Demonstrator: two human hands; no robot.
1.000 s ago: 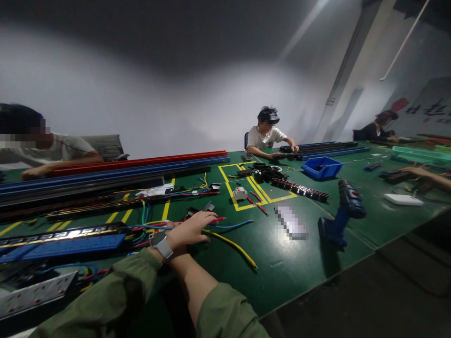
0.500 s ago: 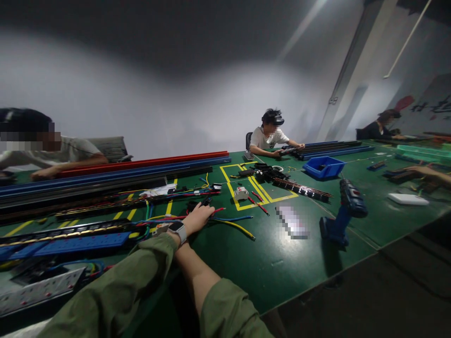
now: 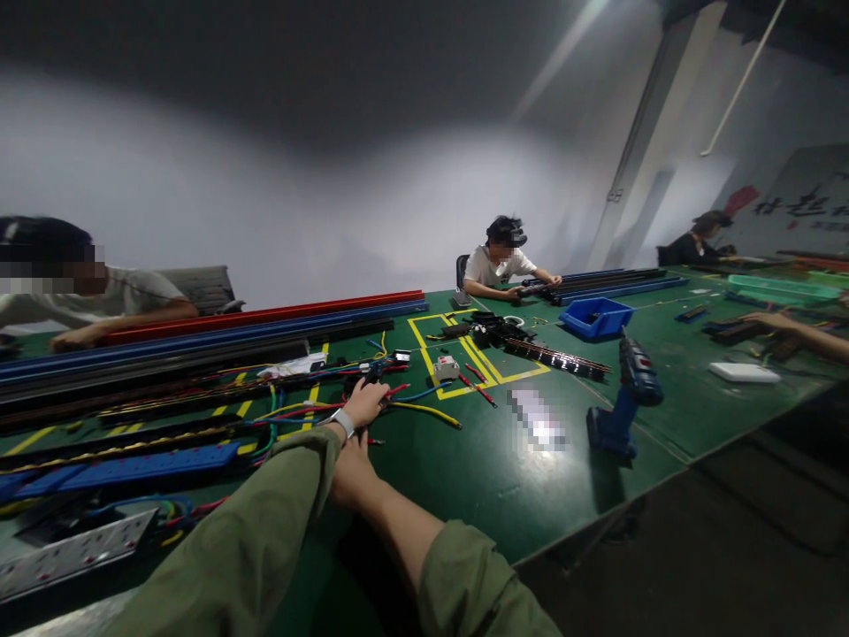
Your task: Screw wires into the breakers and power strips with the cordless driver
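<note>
My left hand (image 3: 366, 402), in a green sleeve with a watch on the wrist, reaches far out over the green table (image 3: 504, 478) into a tangle of coloured wires (image 3: 298, 411). Its fingers curl down by a small black part (image 3: 371, 377), where a red wire (image 3: 400, 388) and a yellow wire (image 3: 428, 412) come out. What they grip is hidden. My right hand (image 3: 349, 473) lies on the table just behind the left wrist. Its fingers are covered by the left sleeve.
Long red, blue and black rails (image 3: 218, 332) lie across the back left, and a blue strip (image 3: 133, 464) nearer. A blue cordless drill (image 3: 623, 398) stands at the right, beyond it a blue bin (image 3: 595, 317). A white breaker (image 3: 446, 366) sits in a yellow-taped square. Other people work around the table.
My left hand has reached farther away along the wires toward the small black part, and its fingers have bent down. The yellow wire has shifted away with it. My right hand now shows behind the left wrist.
</note>
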